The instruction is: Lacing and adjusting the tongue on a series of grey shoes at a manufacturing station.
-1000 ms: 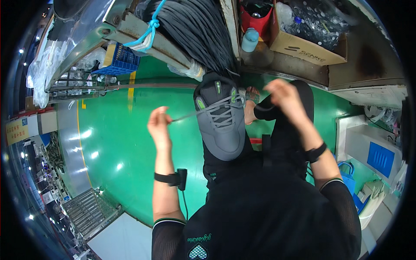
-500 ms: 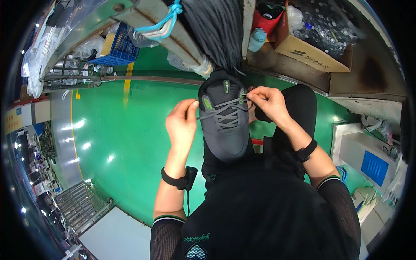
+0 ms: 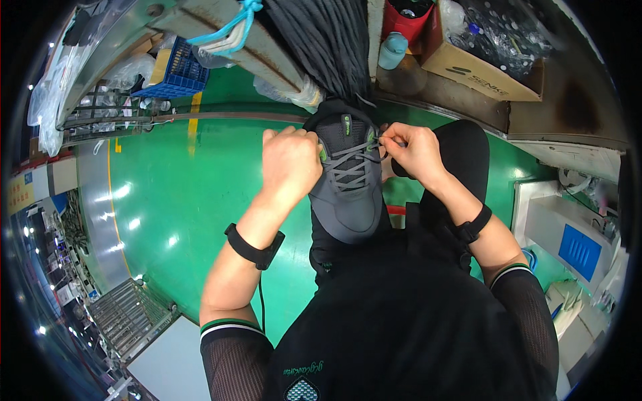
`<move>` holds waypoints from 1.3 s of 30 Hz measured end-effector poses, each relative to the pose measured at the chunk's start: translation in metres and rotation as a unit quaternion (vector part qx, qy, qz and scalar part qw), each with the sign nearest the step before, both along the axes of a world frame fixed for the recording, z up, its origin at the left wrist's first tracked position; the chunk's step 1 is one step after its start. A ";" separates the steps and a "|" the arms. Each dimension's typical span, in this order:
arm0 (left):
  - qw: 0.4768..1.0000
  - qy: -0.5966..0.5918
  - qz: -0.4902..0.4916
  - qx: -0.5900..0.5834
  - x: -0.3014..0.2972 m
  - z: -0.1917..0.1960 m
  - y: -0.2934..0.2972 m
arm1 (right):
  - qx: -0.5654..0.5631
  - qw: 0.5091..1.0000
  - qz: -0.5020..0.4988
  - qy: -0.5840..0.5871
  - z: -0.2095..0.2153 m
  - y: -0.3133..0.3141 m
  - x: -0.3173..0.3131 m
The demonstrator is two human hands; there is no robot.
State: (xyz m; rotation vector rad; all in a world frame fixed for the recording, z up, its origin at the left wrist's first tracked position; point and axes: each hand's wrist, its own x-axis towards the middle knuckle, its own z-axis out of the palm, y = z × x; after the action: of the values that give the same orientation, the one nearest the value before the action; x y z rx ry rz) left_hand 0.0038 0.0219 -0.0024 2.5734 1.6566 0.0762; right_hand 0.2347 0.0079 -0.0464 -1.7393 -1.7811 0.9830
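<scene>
A dark grey sneaker with green accents rests on my thigh, its toe toward me. Grey shoelace criss-crosses its front below the tongue. My right hand pinches the shoelace at the upper right eyelets, thumb and fingertips together. At the shoe's upper left side, my left hand is closed with its back turned up. Its fingertips are hidden, so what it holds cannot be made out.
A thick bundle of dark cords hangs beyond the shoe, beside a metal post. At the far right stand a cardboard box of small parts and a light blue bottle. A blue crate sits far left.
My left hand has moved right and up against the shoe's side, turning from an open-sided pinch to a closed fist. My right hand stays at the right eyelets.
</scene>
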 end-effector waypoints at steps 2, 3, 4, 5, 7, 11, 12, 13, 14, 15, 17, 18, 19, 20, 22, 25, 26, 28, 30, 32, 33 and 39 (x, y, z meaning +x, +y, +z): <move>0.999 0.008 -0.019 -0.043 -0.003 0.001 0.008 | 0.036 0.998 -0.011 0.053 -0.012 0.000 0.000; 0.999 0.009 -0.024 -0.043 -0.004 0.004 0.011 | 0.036 0.998 -0.016 0.053 -0.014 0.000 -0.001; 0.998 0.018 -0.055 -0.019 -0.004 0.010 0.014 | 0.087 0.996 0.014 0.022 -0.014 0.001 -0.003; 0.996 0.028 -0.086 0.006 -0.004 0.017 0.018 | 0.138 0.989 0.044 -0.010 -0.016 0.001 -0.003; 0.994 -0.008 -0.107 0.012 -0.010 0.024 0.026 | 0.262 0.961 0.080 -0.042 -0.019 0.006 -0.005; 0.973 -0.125 -0.162 -0.104 -0.023 0.010 0.034 | 0.144 0.985 0.032 0.093 -0.023 0.004 -0.004; 0.968 -0.142 -0.160 -0.128 -0.024 0.009 0.036 | 0.179 0.980 0.031 0.076 -0.025 0.001 -0.004; 0.963 -0.158 -0.158 -0.153 -0.025 0.008 0.038 | 0.215 0.974 0.030 0.058 -0.028 -0.002 -0.005; 0.963 -0.158 -0.159 -0.151 -0.026 0.008 0.041 | 0.225 0.971 0.013 0.073 -0.029 -0.004 -0.006; 0.960 -0.150 -0.170 -0.163 -0.027 0.007 0.043 | 0.227 0.971 0.013 0.072 -0.032 -0.005 -0.007; 0.957 -0.143 -0.182 -0.174 -0.027 0.007 0.046 | 0.181 0.968 -0.051 0.167 -0.035 -0.006 -0.009; 0.956 -0.121 -0.201 -0.175 -0.027 0.008 0.049 | 0.182 0.968 -0.051 0.166 -0.035 -0.007 -0.011; 0.954 -0.098 -0.221 -0.176 -0.027 0.008 0.051 | 0.118 0.962 -0.064 0.238 -0.034 -0.008 -0.014; 0.954 -0.099 -0.221 -0.175 -0.026 0.008 0.054 | 0.053 0.947 -0.076 0.309 -0.034 -0.010 -0.016; 0.946 -0.074 -0.226 -0.220 -0.024 0.011 0.059 | 0.040 0.943 -0.097 0.315 -0.039 -0.012 -0.018; 0.941 -0.005 -0.228 -0.251 -0.016 0.022 0.067 | 0.009 0.933 -0.129 0.336 -0.041 -0.014 -0.021; 0.941 -0.007 -0.227 -0.250 -0.014 0.024 0.066 | -0.010 0.908 -0.141 0.394 -0.041 -0.015 -0.024; 0.938 0.023 -0.205 -0.278 -0.010 0.028 0.067 | -0.025 0.879 -0.152 0.451 -0.043 -0.015 -0.026; 0.934 0.021 -0.214 -0.284 -0.011 0.031 0.068 | -0.028 0.878 -0.184 0.441 -0.050 -0.014 -0.028; 0.930 0.020 -0.225 -0.290 -0.013 0.031 0.069 | -0.004 0.869 -0.187 0.457 -0.058 -0.010 -0.031; 0.931 0.016 -0.231 -0.281 -0.017 0.027 0.069 | 0.018 0.859 -0.189 0.475 -0.059 -0.007 -0.032; 0.939 -0.048 -0.201 -0.275 -0.027 0.020 0.059 | 0.109 0.942 -0.136 0.288 -0.057 -0.012 -0.025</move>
State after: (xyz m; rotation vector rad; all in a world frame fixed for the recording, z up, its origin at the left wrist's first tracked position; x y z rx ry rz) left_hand -0.0231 0.0811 0.0173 2.3499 0.9124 -0.2471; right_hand 0.2095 -0.0045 -0.1039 -1.3316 -1.1900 0.9990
